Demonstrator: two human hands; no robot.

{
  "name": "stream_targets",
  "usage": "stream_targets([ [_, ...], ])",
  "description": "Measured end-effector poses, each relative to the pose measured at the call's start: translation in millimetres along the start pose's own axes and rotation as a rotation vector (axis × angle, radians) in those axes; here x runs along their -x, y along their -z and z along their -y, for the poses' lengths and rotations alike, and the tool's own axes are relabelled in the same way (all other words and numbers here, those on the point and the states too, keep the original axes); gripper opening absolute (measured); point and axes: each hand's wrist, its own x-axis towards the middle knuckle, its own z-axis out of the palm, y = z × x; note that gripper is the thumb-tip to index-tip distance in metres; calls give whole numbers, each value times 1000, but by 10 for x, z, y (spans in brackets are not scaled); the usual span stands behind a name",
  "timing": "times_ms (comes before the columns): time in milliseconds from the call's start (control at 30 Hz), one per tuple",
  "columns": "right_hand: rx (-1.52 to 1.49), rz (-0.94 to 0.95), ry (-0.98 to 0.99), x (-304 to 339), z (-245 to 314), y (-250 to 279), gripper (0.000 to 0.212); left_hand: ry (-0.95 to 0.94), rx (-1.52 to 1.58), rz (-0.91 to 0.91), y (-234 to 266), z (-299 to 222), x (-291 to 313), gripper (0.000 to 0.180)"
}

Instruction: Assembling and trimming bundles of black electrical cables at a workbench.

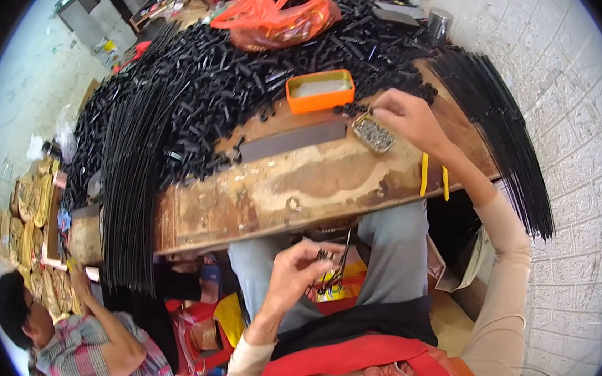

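Note:
My left hand [295, 272] is in front of my lap, below the table edge, with its fingers closed on thin black pieces [337, 273]. One of these is long and stands nearly upright beside the fingertips. Over the right part of the table, my right hand [413, 122] is pinched closed; whatever it may hold is hidden. Just below its fingers sits a small clear tray of little silvery metal parts [374, 134]. Small black rings [353, 109] lie beside the tray. An orange rectangular container [320, 91] with pale contents stands to their left.
Short black tubes [213, 87] are heaped across the far table. Long black rods lie in bundles left [133, 180] and right [503, 127]. A red plastic bag [283, 18] rests on the heap. Yellow handles [424, 175] show at the wooden table's edge [264, 203]. A co-worker [98, 338] sits lower left.

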Motion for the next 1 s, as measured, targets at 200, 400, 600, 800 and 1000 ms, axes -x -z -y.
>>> stream_targets([
  [200, -725, 557, -291, 806, 1378, 183, 15, -103, 80, 244, -223, -175, -62, 32],
  [400, -656, 619, -187, 989, 1599, 254, 18, -205, 108, 313, -244, -186, 126, 31],
  [600, -621, 567, -136, 1174, 1763, 215, 19, -236, 46, 274, -295, -286, 362, 31],
  [800, -609, 537, -140, 1259, 1863, 247, 20, -226, 52, 273, -309, -292, 459, 33],
  [1000, -738, 469, -210, 1349, 1898, 238, 21, -220, 108, 240, -319, -258, 488, 29],
])
